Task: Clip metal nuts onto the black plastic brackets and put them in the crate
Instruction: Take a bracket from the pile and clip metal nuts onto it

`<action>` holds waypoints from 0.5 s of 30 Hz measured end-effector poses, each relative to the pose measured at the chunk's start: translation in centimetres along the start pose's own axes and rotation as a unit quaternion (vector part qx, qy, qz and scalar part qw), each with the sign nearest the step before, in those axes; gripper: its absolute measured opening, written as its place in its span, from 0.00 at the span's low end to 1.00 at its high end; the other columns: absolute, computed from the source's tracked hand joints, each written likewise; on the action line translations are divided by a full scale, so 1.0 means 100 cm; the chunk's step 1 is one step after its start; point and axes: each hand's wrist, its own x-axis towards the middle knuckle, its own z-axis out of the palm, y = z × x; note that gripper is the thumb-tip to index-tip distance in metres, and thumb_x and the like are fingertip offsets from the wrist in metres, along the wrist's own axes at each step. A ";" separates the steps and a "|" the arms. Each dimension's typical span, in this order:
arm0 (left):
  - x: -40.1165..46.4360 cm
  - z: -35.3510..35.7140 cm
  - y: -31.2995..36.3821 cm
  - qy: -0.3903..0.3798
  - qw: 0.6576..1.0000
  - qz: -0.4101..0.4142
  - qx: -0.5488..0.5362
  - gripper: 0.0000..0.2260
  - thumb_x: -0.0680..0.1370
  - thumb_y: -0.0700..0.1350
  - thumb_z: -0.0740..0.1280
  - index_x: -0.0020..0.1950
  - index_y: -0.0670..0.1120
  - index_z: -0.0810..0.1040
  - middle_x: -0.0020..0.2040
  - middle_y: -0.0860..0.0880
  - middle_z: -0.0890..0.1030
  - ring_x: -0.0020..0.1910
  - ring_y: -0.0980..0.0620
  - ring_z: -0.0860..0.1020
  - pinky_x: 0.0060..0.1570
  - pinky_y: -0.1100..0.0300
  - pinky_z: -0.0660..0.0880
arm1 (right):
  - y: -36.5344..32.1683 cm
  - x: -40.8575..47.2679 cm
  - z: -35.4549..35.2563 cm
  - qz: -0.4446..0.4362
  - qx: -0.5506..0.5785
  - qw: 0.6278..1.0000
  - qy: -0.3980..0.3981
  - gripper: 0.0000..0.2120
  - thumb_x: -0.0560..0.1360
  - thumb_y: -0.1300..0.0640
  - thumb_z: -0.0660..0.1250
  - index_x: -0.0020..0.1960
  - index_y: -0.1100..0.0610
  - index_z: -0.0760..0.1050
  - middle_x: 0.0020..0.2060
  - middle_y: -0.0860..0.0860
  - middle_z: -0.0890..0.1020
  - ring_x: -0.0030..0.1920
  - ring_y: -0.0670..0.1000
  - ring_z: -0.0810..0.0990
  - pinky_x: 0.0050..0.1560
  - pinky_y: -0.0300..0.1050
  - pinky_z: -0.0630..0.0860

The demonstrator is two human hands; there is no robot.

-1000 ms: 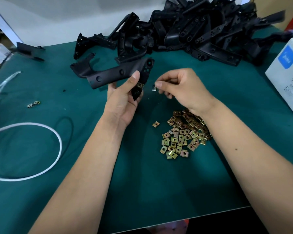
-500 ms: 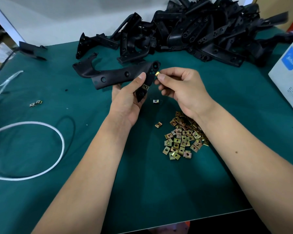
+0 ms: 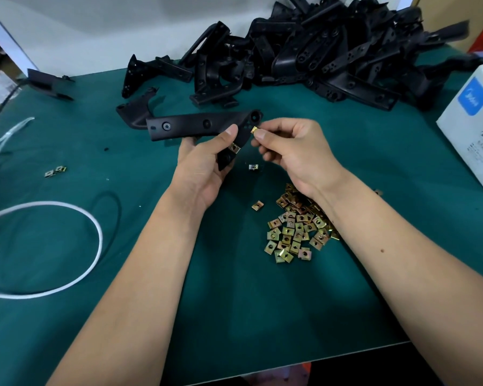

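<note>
My left hand [image 3: 204,165] grips a long black plastic bracket [image 3: 195,126] above the green table, thumb on its front face. One brass clip nut [image 3: 234,148] sits clipped on the bracket's lower right edge. My right hand [image 3: 289,151] pinches another metal nut [image 3: 253,130] between thumb and forefinger, right against the bracket's right end. A heap of loose brass nuts [image 3: 296,232] lies under my right wrist. Two single nuts [image 3: 253,167] [image 3: 257,205] lie apart from the heap. No crate shows in the view.
A big pile of black brackets [image 3: 318,51] fills the back of the green table [image 3: 290,316]. A white box [image 3: 474,129] stands at the right edge. A white cord loop [image 3: 95,227], a dark ring and two stray nuts [image 3: 55,171] lie at the left.
My right hand dropped one nut onto the table and brought another up to the bracket's right end. The left hand kept its grip on the bracket.
</note>
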 end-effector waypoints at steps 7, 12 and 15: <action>0.001 -0.004 0.001 -0.018 1.000 -0.003 0.000 0.25 0.77 0.40 0.74 0.73 0.44 0.71 0.47 0.53 0.87 0.41 0.57 0.84 0.36 0.63 0.78 | -0.001 -0.003 0.001 0.037 0.054 0.997 -0.036 0.04 0.80 0.63 0.71 0.49 0.64 0.83 0.37 0.55 0.85 0.35 0.46 0.81 0.37 0.36 0.79; 0.000 -0.006 0.004 -0.024 0.999 -0.017 0.026 0.29 0.77 0.43 0.75 0.75 0.40 0.71 0.47 0.53 0.85 0.38 0.58 0.83 0.35 0.63 0.76 | -0.003 -0.006 0.002 0.014 0.018 0.999 -0.026 0.05 0.79 0.62 0.71 0.49 0.65 0.83 0.35 0.54 0.84 0.33 0.45 0.80 0.35 0.36 0.77; -0.001 -0.007 0.006 -0.026 0.999 -0.023 0.030 0.29 0.76 0.44 0.75 0.75 0.40 0.71 0.47 0.53 0.85 0.38 0.58 0.83 0.34 0.63 0.75 | -0.004 -0.008 0.005 0.006 0.017 1.000 -0.020 0.05 0.79 0.62 0.71 0.47 0.64 0.83 0.34 0.53 0.84 0.33 0.45 0.79 0.34 0.36 0.76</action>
